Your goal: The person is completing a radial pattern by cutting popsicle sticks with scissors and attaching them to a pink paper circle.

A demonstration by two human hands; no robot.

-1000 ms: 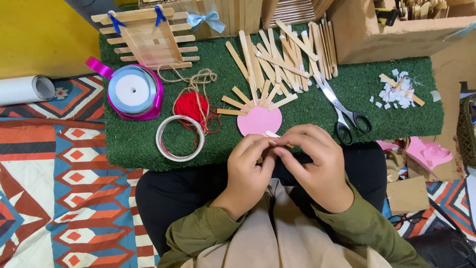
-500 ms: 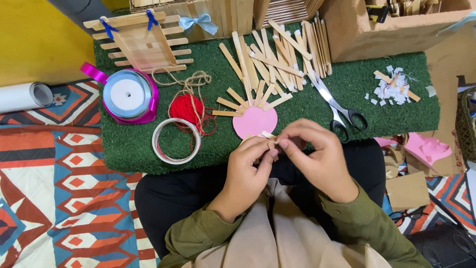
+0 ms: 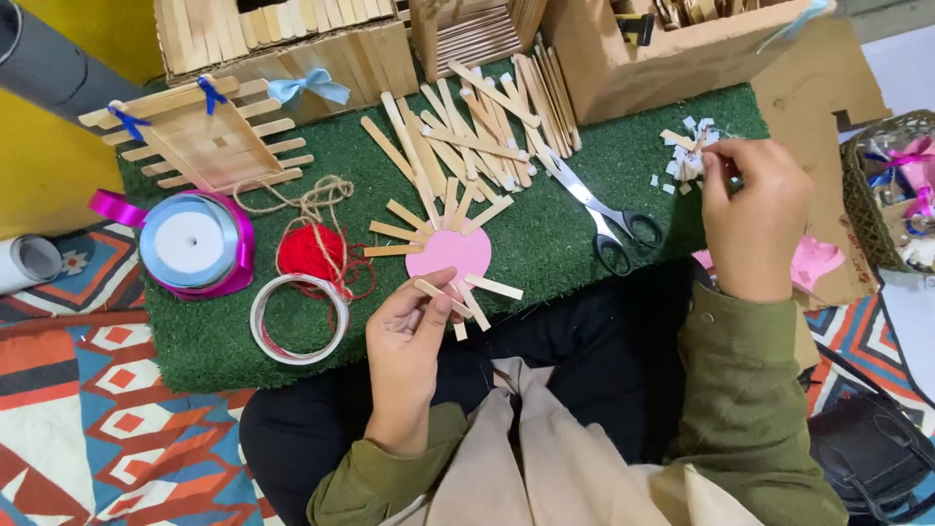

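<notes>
1. The left hand [image 3: 409,336] lies palm-up at the near edge of the green turf mat [image 3: 575,219], fingers curled narrowly around a short wooden stick [image 3: 440,296] pinched between thumb and fingertips.
2. That stick touches the lower rim of the pink paper disc [image 3: 450,255], which sits near the middle of the mat's near edge with other short sticks fanned around it.
3. The right hand [image 3: 752,216] is stretched out to the mat's right edge, wrist bent, back of the hand up, fingers drawn together over a small heap of white paper scraps [image 3: 687,156]; whether it grips one I cannot tell.
4. Both forearms wear olive-green sleeves, the right one reaching well away from the body.
5. Scissors [image 3: 609,216] lie between the disc and the right hand.
6. A pile of long sticks [image 3: 477,131] lies at the far edge.
7. Red yarn [image 3: 310,251], a tape ring [image 3: 299,318] and a ribbon spool [image 3: 191,244] sit toward the left edge.
</notes>
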